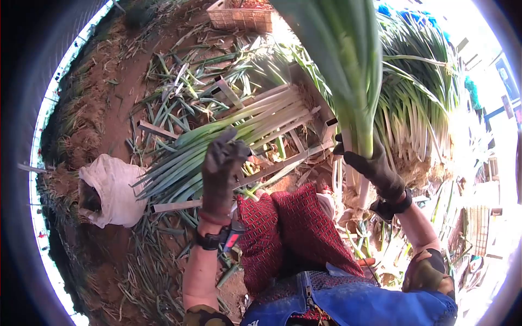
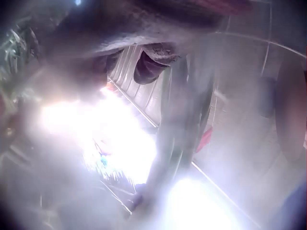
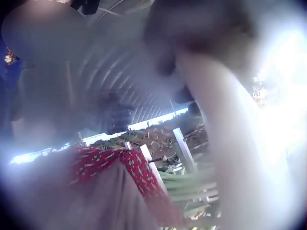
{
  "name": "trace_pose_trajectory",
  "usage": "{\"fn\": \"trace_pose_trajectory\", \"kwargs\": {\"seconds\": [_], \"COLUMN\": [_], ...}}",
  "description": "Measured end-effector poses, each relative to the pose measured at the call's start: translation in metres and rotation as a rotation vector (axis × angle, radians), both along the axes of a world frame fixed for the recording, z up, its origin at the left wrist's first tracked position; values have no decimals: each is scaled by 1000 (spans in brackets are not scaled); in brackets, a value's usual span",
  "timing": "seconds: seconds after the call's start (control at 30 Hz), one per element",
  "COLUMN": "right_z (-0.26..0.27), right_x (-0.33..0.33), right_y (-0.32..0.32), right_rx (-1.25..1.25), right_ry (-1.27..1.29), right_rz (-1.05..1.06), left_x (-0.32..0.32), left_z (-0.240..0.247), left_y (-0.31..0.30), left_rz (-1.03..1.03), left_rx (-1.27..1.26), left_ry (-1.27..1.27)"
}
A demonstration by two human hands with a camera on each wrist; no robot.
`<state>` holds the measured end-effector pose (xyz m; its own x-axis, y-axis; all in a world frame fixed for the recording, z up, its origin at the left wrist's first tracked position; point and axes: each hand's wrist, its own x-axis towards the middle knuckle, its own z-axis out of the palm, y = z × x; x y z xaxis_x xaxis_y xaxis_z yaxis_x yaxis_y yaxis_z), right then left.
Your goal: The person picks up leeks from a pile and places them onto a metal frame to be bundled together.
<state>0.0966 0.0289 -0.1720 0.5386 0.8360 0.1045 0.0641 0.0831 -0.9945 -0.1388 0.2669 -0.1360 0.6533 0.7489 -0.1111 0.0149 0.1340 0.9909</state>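
My right hand [image 1: 379, 173], in a dark glove, grips a few large green onions [image 1: 350, 65] by their white shafts. They stand upright, leaves rising past the top of the head view and roots below the hand. One pale shaft [image 3: 225, 124] runs down blurred in the right wrist view. My gloved left hand [image 1: 220, 174] is raised with loosely bent fingers and holds nothing. Behind it, a layer of green onions [image 1: 228, 138] lies across a metal frame [image 1: 296, 159], roots to the right. The left wrist view is hazy with glare.
A big pile of green onions [image 1: 418, 92] stands at the right. A white sack [image 1: 117, 190] sits at the left, and a plastic crate [image 1: 239, 19] at the far side. Loose leaves [image 1: 185, 81] litter the soil. The person's knees [image 1: 304, 217] are close to the frame.
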Motion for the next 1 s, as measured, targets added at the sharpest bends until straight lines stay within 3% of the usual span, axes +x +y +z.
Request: {"fn": "trace_pose_trajectory", "kwargs": {"seconds": [0.07,0.2,0.3,0.47,0.53,0.6,0.67,0.83,0.93,1.0], "right_z": [-12,0,10,24,10,11,5,-17,-29,-30], "right_x": [-8,-14,3,31,40,42,47,50,48,50], "right_y": [-11,-18,-29,-66,-77,-102,-121,-168,-196,-210], "right_rx": [12,-89,-101,-194,-30,-296,-337,-476,-610,-552], "right_ry": [84,-16,-228,-247,-594,-453,-414,-639,-470,-309], "right_rz": [46,56,-1,-115,-188,-246,-268,-373,-349,-274], "left_x": [-3,3,9,6,1,1,5,16,17,18], "left_z": [-8,-19,-19,-19,-21,-25,-35,-48,-51,-59], "left_y": [9,-2,-19,-32,-30,-23,-16,2,10,17], "left_rz": [-31,-134,-166,-185,-220,-236,-268,-243,-275,-300], "left_rx": [4,-23,-90,-61,-43,-26,-55,-83,-107,-140], "left_ry": [-33,-63,-54,-2,19,59,97,136,124,96]}}
